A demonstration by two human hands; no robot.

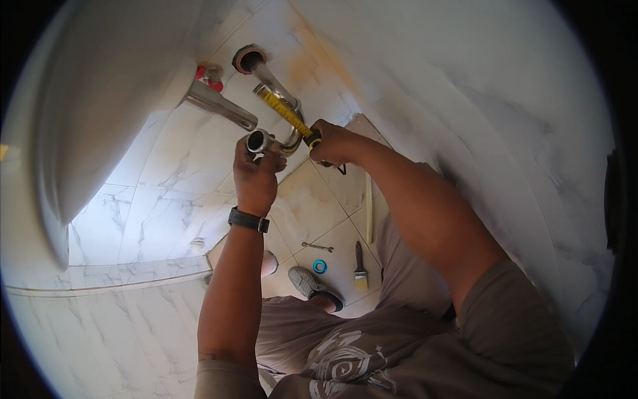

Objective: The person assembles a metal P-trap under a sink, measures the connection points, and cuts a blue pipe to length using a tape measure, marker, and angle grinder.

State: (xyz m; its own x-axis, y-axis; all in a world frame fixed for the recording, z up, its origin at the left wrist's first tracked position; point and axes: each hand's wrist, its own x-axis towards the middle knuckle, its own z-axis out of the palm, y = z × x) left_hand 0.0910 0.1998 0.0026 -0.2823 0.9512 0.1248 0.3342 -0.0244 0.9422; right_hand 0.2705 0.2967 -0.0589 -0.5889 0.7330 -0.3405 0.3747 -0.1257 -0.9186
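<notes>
My left hand (255, 171) is closed around the open collar end of a chrome drain trap (290, 141), a bent pipe. Its dark round opening faces up toward me. In my right hand (337, 142) is a yellow and black tape measure (313, 138), gripped by its case. The yellow blade is drawn out and lies along the trap's straight upper length, its tip near the far end. Just left of the trap, a chrome tailpiece (222, 108) slants down from the basin, apart from the collar. A wall drain opening (250, 60) with a chrome rim sits beyond.
A white basin (106, 113) fills the left side, with a red-handled valve (209, 78) behind it. A white wall panel (478, 113) rises on the right. On the tiled floor lie a wrench (318, 247), a teal tape roll (319, 266) and a paintbrush (360, 269), near my shoe (304, 282).
</notes>
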